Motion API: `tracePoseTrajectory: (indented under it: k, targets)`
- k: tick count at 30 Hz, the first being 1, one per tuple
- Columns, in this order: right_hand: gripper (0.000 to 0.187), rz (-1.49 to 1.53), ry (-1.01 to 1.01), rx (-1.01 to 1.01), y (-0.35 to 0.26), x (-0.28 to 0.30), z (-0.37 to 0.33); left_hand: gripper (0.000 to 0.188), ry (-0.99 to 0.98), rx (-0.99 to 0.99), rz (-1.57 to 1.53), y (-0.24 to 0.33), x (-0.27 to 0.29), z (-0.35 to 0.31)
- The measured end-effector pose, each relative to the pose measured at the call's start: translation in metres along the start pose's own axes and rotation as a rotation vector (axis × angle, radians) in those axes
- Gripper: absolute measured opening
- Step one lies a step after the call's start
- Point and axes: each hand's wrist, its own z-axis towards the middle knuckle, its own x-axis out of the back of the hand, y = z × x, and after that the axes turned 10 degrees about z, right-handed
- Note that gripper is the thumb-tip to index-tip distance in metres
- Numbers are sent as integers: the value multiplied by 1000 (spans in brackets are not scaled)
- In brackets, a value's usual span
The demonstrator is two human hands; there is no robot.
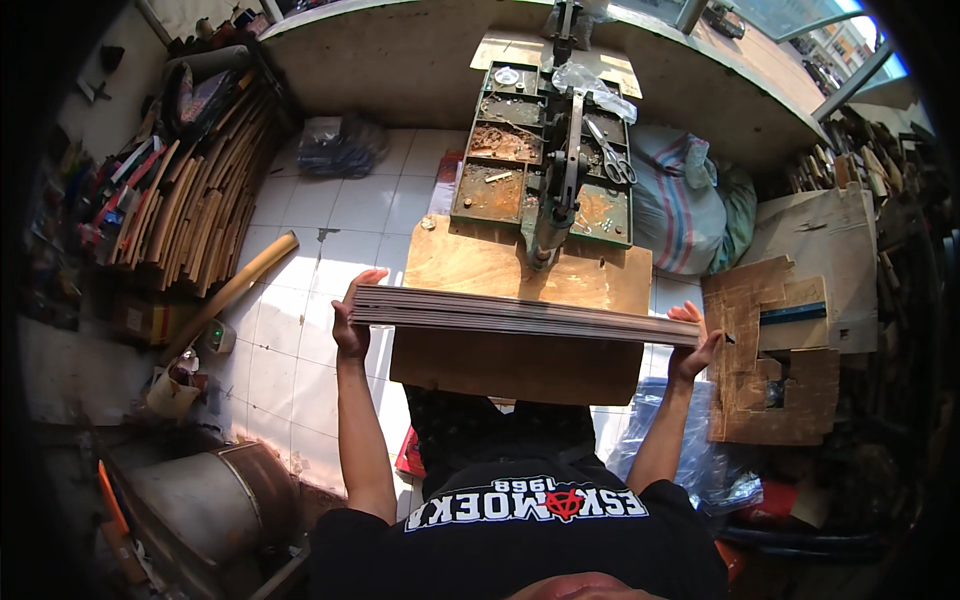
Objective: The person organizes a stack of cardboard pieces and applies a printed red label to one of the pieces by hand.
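Centre frame: left hand [350,325] and right hand [692,345] clamp the ends of a stack of thin strips [520,316]; squeezing evenly should keep edges flush.

At centre frame we hold a bundle of thin wooden strips [520,316], pale and matt, their edges finely layered. Beneath it, the plywood bench [515,300] looks smooth and brown. The metal tray [500,160] at upper centre is green-painted, rusty and rough, with shiny steel scissors [612,157] on it. At right, torn cardboard [765,350] is dull brown. The floor [300,300] is glossy white tile.
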Motion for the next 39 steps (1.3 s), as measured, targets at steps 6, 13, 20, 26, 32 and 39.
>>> tracePoseTrajectory:
  k: [6,13,20,26,32,39]
  targets:
    - [99,105,-100,-88,-10,-6,-1,98,-76,-7,17,4,2,-1]
    - [100,11,-111,-118,-17,-14,-1,96,-108,-12,48,9,0,0]
    - [99,-19,-173,-135,-22,-22,3,87,-119,6,50,9,1,1]
    - [99,-19,-138,-105,-18,-20,4,86,-128,17,44,6,3,1]
    - [100,-22,-98,-98,-12,-15,6,85,-121,10,31,6,1,1]
    - [103,-84,-119,-90,-15,-16,6,85,-121,-6,42,3,-3,1]
